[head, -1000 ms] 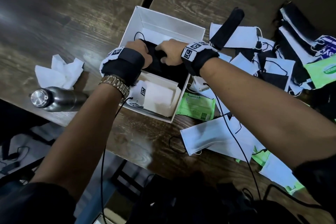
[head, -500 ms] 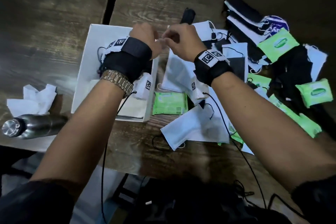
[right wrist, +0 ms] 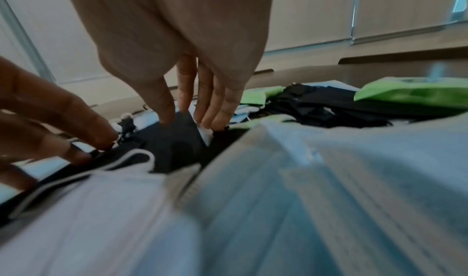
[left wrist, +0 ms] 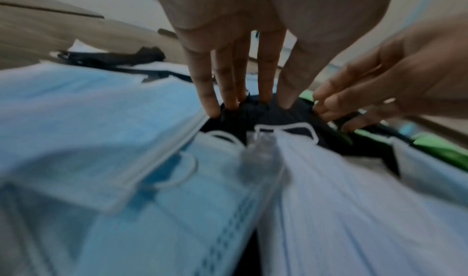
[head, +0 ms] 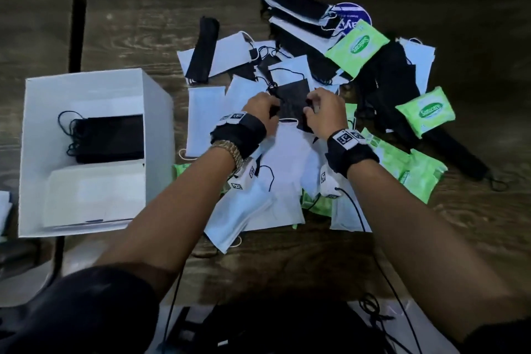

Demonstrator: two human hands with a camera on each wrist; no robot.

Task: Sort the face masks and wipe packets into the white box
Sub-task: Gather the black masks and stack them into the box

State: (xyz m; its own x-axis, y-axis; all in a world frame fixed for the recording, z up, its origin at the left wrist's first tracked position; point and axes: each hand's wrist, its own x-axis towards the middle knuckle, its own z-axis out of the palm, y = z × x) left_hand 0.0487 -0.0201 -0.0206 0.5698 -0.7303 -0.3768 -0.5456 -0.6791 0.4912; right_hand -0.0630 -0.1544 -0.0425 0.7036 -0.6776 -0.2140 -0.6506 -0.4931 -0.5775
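I see both hands over the pile of masks on the counter (head: 431,238), to the right of the white box (head: 155,112). My left hand (head: 260,110) has its fingers (left wrist: 210,92) nearly straight, tips pressing down on the left edge of one black mask (head: 293,100). My right hand (head: 324,112) does the same at that mask's right edge, fingers (right wrist: 164,100) extended and touching the dark fabric; I cannot tell whether either thumb pinches it. The mask lies on top of white masks, right of the box. Inside the box I count one stack of black masks (head: 112,138) at the far part and a white stack (head: 94,192) nearer me. Beyond the hands, two green wipe packets (head: 356,47) show whole; more lie half buried, uncountable.
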